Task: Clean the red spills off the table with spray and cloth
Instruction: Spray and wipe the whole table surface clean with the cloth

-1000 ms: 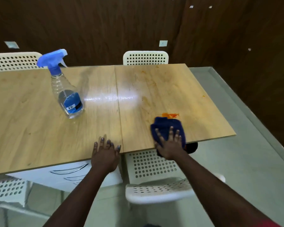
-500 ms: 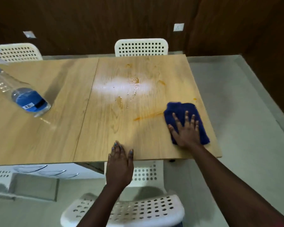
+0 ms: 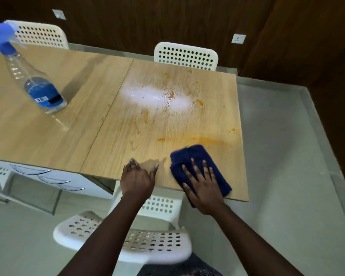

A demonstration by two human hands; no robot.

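Observation:
A folded dark blue cloth (image 3: 195, 156) lies near the front right edge of the wooden table (image 3: 68, 132). My right hand (image 3: 202, 185) presses flat on it with fingers spread. My left hand (image 3: 136, 177) rests flat on the table's front edge, just left of the cloth. An orange-red smear (image 3: 207, 140) runs across the wood just beyond the cloth, with more spots (image 3: 199, 102) and a small blob (image 3: 233, 129) farther back and right. A clear spray bottle (image 3: 34, 84) with a blue trigger head stands at the far left.
A white perforated chair (image 3: 127, 242) stands below the table's front edge under my arms. Two more white chairs (image 3: 187, 54) stand behind the table at a dark wood wall. Grey floor lies to the right. A glare patch (image 3: 153, 96) shines on the table.
My right hand has dragged the cloth left and toward the front edge, leaving an orange streak behind it. My left hand stays on the front edge. The view has shifted.

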